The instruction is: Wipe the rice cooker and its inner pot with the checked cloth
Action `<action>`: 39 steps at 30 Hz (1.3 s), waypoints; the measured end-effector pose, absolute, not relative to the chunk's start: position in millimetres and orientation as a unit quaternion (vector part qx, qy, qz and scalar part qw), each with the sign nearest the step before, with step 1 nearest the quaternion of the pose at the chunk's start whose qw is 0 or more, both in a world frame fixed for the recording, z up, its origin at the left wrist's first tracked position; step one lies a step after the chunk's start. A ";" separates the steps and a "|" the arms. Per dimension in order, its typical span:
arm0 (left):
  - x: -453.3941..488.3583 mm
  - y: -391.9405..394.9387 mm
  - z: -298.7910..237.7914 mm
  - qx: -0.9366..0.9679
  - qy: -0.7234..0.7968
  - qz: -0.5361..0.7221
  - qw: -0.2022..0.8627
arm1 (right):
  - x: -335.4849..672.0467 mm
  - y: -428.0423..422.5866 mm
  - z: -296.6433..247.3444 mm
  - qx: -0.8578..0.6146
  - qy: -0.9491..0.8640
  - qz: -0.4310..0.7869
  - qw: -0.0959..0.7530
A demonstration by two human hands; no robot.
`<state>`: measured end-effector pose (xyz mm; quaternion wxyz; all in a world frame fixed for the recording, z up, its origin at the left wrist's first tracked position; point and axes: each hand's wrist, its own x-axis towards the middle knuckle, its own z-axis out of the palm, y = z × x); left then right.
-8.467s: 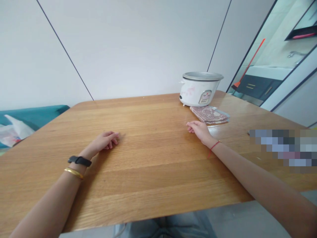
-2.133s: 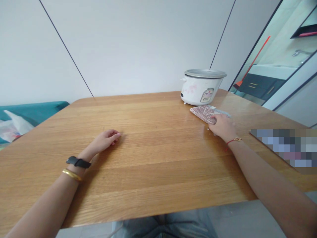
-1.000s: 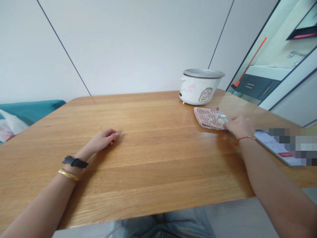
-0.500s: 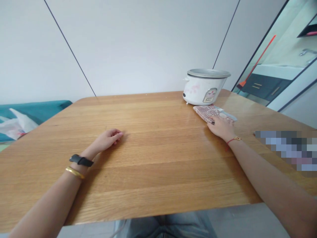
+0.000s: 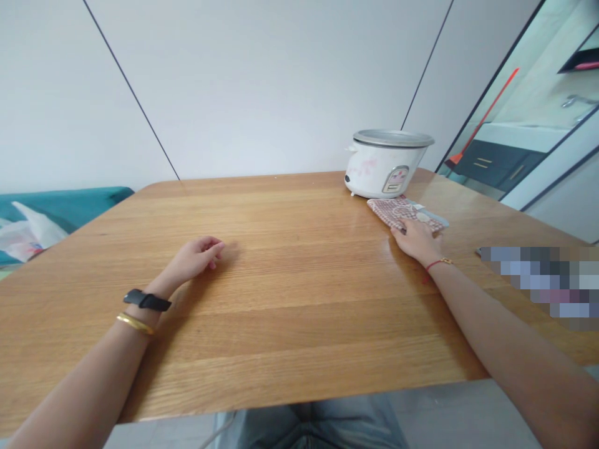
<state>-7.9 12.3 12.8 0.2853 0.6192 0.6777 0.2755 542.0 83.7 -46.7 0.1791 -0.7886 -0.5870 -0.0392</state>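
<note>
My left hand (image 5: 199, 257) hangs just over the left-middle of the wooden table (image 5: 281, 299), fingers loosely curled together with nothing visible in them. On the right, my right hand (image 5: 418, 240) is at the near edge of a flat, folded cloth item (image 5: 390, 211) with a red-and-white check and a pale grey-blue part. Its fingers are bent over that edge, and the palm hides part of the cloth. Right behind the cloth stands a white rice cooker (image 5: 381, 171) with a grey rim and a front control panel.
A blurred-out flat object (image 5: 538, 277) lies at the table's right side. White wall panels (image 5: 266, 87) rise behind the table. To the left are a teal seat (image 5: 93, 202) and a white plastic bag (image 5: 35, 231). An orange-handled broom (image 5: 486, 118) leans in the doorway at right.
My left hand has shifted slightly left and up, its fingers still curled. The cloth's left edge sits slightly further right, with my right hand still on it. The rice cooker stays put.
</note>
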 end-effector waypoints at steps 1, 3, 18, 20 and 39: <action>-10.9 13.3 13.5 0.616 0.681 0.286 0.273 | 541.8 83.5 -46.6 -0.789 -0.587 -0.035 0.178; -17.1 14.8 14.8 0.604 0.687 0.314 0.253 | 540.0 82.4 -46.1 -0.792 -0.583 -0.027 0.180; -30.9 19.5 6.4 0.604 0.702 0.281 0.251 | 502.4 58.2 -27.9 -0.644 -0.686 -0.031 0.338; -31.0 19.9 6.1 0.610 0.700 0.278 0.247 | 492.6 54.7 -29.2 -0.619 -0.719 0.013 0.316; -22.2 18.6 11.4 0.600 0.700 0.294 0.251 | 483.8 50.7 -33.4 -0.623 -0.736 0.102 0.243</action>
